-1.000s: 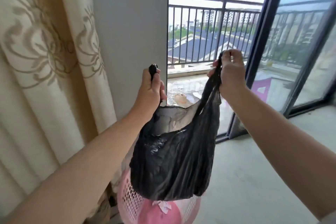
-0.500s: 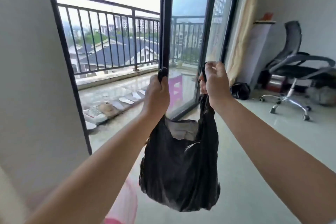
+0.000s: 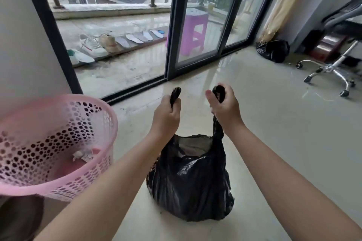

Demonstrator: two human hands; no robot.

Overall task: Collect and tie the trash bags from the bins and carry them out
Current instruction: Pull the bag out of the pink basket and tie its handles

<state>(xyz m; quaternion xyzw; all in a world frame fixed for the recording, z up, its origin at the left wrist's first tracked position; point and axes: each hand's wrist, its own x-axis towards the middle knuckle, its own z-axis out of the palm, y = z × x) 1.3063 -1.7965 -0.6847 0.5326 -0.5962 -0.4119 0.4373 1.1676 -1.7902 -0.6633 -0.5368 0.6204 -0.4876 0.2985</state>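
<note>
A black trash bag point(image 3: 191, 182) sits low over the pale tiled floor, its mouth still open between two handles. My left hand point(image 3: 166, 116) grips the left handle, whose loop sticks up above my fist. My right hand point(image 3: 225, 108) grips the right handle, pulled taut up from the bag. To the left stands the pink perforated bin point(image 3: 58, 188) with a few scraps of paper at its bottom. A second black bag point(image 3: 274, 50) lies on the floor by the far curtain.
A dark-framed sliding glass door point(image 3: 174, 45) stands ahead, open to a balcony with shoes and insoles point(image 3: 109, 44) and a purple stool point(image 3: 194, 33). An office chair base point(image 3: 329, 69) on castors is at the right. A grey wall point(image 3: 23, 35) is on the left.
The bag has come out of the pink bin, swung to the right and gone down toward the floor. My view has turned right and tipped downward. Both hands still hold the handles.
</note>
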